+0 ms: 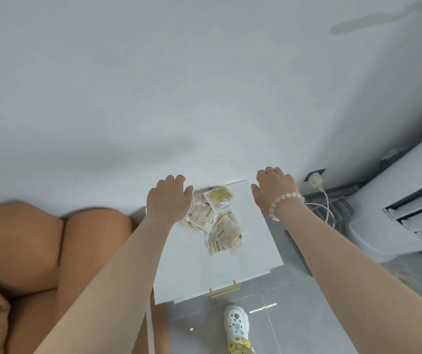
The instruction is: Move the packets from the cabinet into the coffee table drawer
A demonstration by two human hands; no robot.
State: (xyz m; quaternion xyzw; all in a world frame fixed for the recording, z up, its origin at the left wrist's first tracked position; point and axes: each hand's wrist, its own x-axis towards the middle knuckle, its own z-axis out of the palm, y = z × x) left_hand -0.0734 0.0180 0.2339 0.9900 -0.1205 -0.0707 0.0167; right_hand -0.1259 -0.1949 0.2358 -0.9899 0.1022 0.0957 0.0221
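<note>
Both forearms [118,264] stretch over the drawer [204,272], left hand [166,198] palm-down by the packets [217,221] inside, right hand [273,190] at its far-right corner; grips loose, holding nothing.

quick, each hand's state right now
Left hand: fingers bent down over the packets, grip cannot be told.
Right hand: fingers bent down, hidden; cannot be told.

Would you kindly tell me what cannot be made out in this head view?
All in the head view:
Left hand: its back hides the fingers, so any grip on the packets is unclear.
Right hand: fingers curl out of sight behind the knuckles.
Packets: print blurred; some lie under the left hand, so no count.
Drawer: far left corner hidden behind the left hand.
</note>
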